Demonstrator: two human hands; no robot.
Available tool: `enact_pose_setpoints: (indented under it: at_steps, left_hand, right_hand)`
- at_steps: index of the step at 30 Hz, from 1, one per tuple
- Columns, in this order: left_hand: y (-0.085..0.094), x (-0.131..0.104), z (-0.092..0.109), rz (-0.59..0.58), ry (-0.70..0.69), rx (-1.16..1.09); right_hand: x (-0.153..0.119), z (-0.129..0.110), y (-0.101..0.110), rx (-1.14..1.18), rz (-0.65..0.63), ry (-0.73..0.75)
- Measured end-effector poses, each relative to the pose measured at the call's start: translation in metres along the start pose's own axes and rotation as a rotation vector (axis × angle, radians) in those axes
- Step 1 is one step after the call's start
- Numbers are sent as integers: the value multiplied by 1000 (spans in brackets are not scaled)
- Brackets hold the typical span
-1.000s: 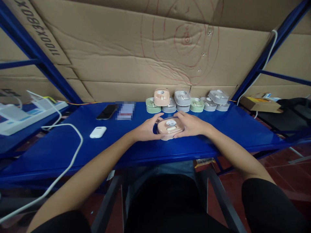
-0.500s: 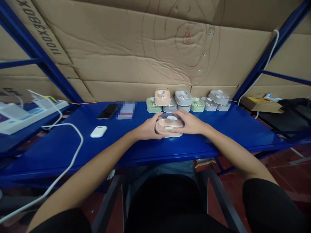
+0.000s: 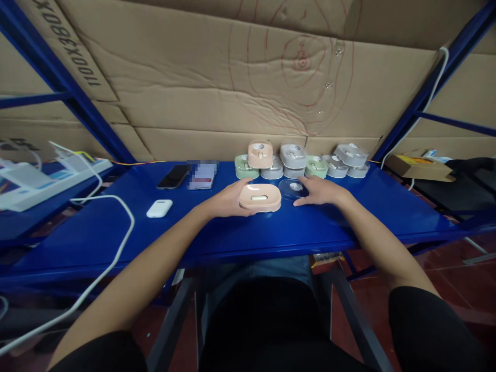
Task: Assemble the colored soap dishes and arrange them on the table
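Note:
A peach plastic box (image 3: 271, 194) sits uncovered near the middle of the blue table, with a small pale oblong piece (image 3: 259, 198) inside it. My left hand (image 3: 231, 200) grips the box by its left side, thumb in front and fingers behind. Just to the right, my right hand (image 3: 320, 191) holds a clear lid (image 3: 289, 190) by its right edge; a round white sticker is on the lid. Whether the lid touches the table I cannot tell.
Behind my hands, several lidded boxes stand in a row, including a green box (image 3: 247, 166), a peach box (image 3: 260, 155) on top and a grey box (image 3: 351, 155). Leftward lie a black phone (image 3: 172, 177), another phone (image 3: 203, 175) and a white earphone case (image 3: 159, 208). A white cable (image 3: 126, 237) hangs at left.
The clear lid has come off the peach box and moved right in my right hand. The box has shifted slightly left, still in my left hand.

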State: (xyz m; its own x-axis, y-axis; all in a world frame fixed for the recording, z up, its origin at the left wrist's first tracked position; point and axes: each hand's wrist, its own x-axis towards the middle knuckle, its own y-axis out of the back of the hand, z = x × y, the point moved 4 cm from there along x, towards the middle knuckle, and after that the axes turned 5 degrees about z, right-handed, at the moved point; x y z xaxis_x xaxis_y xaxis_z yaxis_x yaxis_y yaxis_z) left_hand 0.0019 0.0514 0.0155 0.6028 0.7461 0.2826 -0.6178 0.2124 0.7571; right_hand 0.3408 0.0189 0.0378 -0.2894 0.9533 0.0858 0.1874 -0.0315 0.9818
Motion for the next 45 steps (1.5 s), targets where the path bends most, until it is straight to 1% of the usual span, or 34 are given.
enact_pose_setpoints:
  at_steps: [2, 4, 6, 7, 11, 14, 17, 21, 26, 29, 31, 33, 35, 37, 40, 42, 45]
  left_hand:
    - [-3, -1, 5, 16, -45, -30]
    - [-7, -2, 9, 13, -80, -64]
    - [-10, -4, 14, 4, -99, -106]
    - [-12, -5, 16, 5, -101, -126]
    - [-14, -8, 26, 19, -67, -165]
    - [-15, -9, 31, -13, -38, -168]
    - [-13, -8, 33, -21, -31, -183]
    - [-8, -8, 33, -8, -85, -206]
    - [-2, -9, 31, -41, -96, -135]
    - [1, -8, 27, -57, -79, -103]
    - [5, -5, 21, -39, -36, -65]
    - [10, -2, 13, 15, 32, 8]
    - [15, 1, 5, 67, 94, 83]
    - [18, 2, -2, 86, 123, 133]
    - [17, 3, -9, 80, 111, 162]
    - [17, 3, -10, 81, 104, 161]
    - [17, 3, -8, 82, 110, 148]
  right_hand:
    - [0, -8, 1, 58, 79, 105]
    - [-3, -23, 1, 158, 152, 273]
    - [-8, -41, -2, 248, 177, 409]
    - [-10, -52, -6, 274, 179, 449]
    - [-15, -88, -21, 286, 210, 477]
    - [-17, -100, -25, 280, 239, 492]
    - [-19, -102, -22, 292, 259, 508]
    - [-20, -104, -23, 307, 300, 503]
    - [-20, -104, -28, 337, 350, 488]
    - [-19, -95, -20, 363, 398, 468]
    - [-20, -90, -12, 365, 416, 504]
    - [-23, -88, -6, 360, 406, 573]
    - [-26, -89, -5, 345, 349, 621]
    - [-28, -93, -11, 320, 259, 636]
    - [-28, -98, -21, 290, 153, 641]
    - [-25, -98, -24, 286, 149, 634]
    - [-16, -85, -17, 306, 248, 551]
